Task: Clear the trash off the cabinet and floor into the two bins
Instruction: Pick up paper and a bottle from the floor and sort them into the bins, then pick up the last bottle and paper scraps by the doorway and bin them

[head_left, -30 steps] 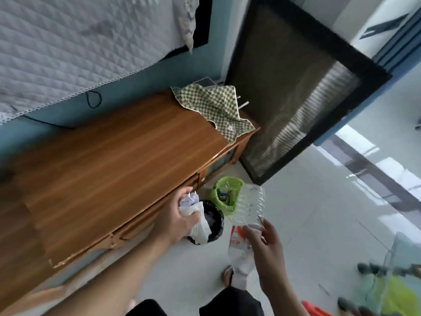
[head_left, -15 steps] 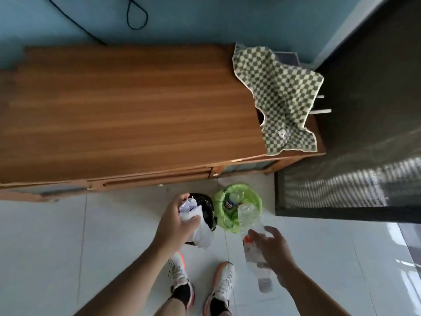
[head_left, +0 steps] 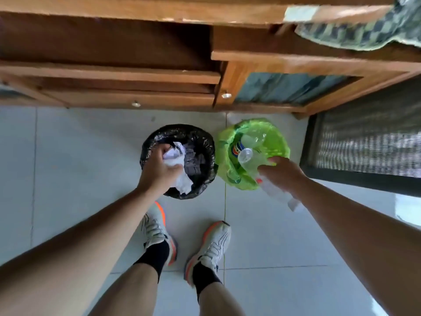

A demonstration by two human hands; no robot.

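Observation:
Two small bins stand side by side on the tiled floor below the cabinet front. The black-lined bin [head_left: 200, 142] is on the left, the green-lined bin [head_left: 276, 140] on the right. My left hand [head_left: 157, 172] is over the black bin's mouth, shut on crumpled white paper [head_left: 180, 179]. My right hand [head_left: 281, 173] sits at the green bin's near rim, gripping a clear plastic bottle [head_left: 247, 159] whose top points down into the bin. Another bottle with a blue label [head_left: 238, 148] lies inside the green bin.
The wooden cabinet [head_left: 296, 65] fills the top of the view, with drawer knobs and a green checked cloth [head_left: 364, 30] hanging off its right corner. A dark screened panel [head_left: 369, 140] stands right of the green bin. My two feet in white shoes [head_left: 211, 247] stand just behind the bins.
My view tilted down steeply over the bins. Both hands moved forward and down: the paper is now over the black bin and the bottle is tipped into the green one.

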